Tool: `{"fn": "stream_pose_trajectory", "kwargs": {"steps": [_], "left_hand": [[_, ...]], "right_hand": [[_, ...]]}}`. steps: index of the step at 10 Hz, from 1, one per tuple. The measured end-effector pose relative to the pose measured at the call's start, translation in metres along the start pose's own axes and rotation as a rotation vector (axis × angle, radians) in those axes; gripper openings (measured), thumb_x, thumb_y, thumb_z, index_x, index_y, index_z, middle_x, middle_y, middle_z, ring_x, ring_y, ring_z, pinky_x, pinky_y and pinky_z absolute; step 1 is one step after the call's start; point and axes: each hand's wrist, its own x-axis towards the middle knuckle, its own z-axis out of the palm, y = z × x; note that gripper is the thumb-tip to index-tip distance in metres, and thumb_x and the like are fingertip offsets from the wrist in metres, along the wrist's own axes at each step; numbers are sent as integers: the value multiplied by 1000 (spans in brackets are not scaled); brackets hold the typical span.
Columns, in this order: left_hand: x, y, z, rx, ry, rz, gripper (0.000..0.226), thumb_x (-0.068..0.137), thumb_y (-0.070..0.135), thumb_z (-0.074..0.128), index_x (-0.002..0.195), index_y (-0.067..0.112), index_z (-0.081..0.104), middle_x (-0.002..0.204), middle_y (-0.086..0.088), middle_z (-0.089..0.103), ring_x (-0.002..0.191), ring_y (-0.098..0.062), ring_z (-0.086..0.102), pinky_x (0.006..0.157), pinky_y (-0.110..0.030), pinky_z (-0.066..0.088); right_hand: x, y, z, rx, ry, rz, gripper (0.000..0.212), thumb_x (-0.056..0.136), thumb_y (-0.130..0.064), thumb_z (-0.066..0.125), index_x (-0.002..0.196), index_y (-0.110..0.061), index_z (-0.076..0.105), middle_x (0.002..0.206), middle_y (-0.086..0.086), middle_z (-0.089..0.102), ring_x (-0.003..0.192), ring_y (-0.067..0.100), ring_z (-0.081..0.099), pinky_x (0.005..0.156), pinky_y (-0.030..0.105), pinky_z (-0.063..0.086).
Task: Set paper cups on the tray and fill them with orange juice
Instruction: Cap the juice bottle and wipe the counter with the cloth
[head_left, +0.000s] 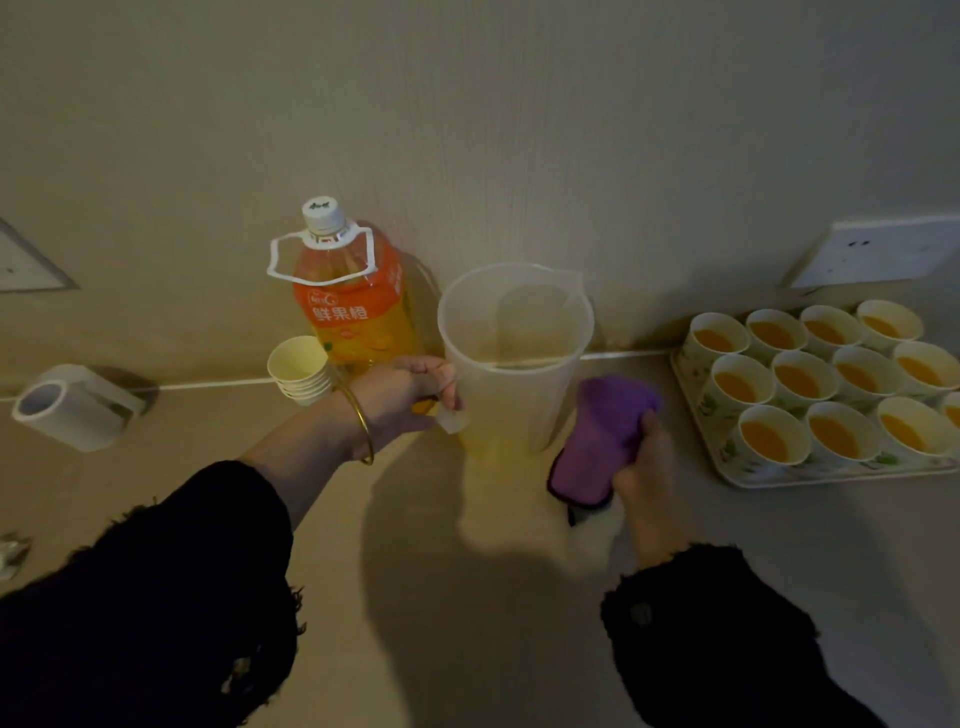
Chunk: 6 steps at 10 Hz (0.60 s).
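A clear plastic pitcher stands on the counter in the middle, with only a little juice at its bottom. My left hand grips its handle. My right hand holds a purple cloth against the counter just right of the pitcher. A floral tray at the right carries several paper cups filled with orange juice. A capped orange juice bottle stands against the wall behind my left hand. A short stack of empty paper cups sits beside it.
A roll of tape in a white holder lies at the left of the counter. A white wall socket is above the tray, another plate at the far left. Something crumpled and shiny lies at the left edge.
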Motion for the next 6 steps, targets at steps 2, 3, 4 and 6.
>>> {"fn": "stream_pose_trajectory", "kwargs": {"steps": [2, 3, 4, 6], "left_hand": [[-5, 0, 10, 13, -40, -50, 38, 99, 11, 37, 62, 7, 46, 60, -1, 52, 71, -16, 52, 74, -35, 40], [-8, -1, 11, -9, -42, -82, 37, 99, 11, 36, 63, 7, 45, 57, 0, 50, 68, -14, 53, 69, -32, 43], [-10, 1, 11, -27, -62, -100, 37, 99, 10, 35, 64, 6, 45, 54, 2, 52, 69, -15, 52, 70, -34, 48], [-8, 5, 12, 31, -27, -90, 37, 99, 6, 36, 63, 6, 45, 57, 0, 51, 69, -14, 53, 68, -32, 46]], "right_hand": [[-1, -9, 80, -362, 350, 116, 27, 102, -25, 37, 97, -14, 61, 84, -3, 68, 84, 10, 62, 70, 24, 51], [-2, -25, 97, -364, 292, 159, 32, 100, -35, 41, 106, -13, 64, 96, -1, 67, 108, 18, 60, 80, 27, 49], [-8, -42, 110, -304, 197, 170, 54, 99, -41, 40, 133, 0, 49, 118, 16, 65, 114, 21, 56, 84, 30, 50], [-7, -60, 112, -231, 164, 252, 37, 99, -30, 43, 103, -5, 69, 89, 9, 73, 79, 22, 71, 61, 32, 59]]}}
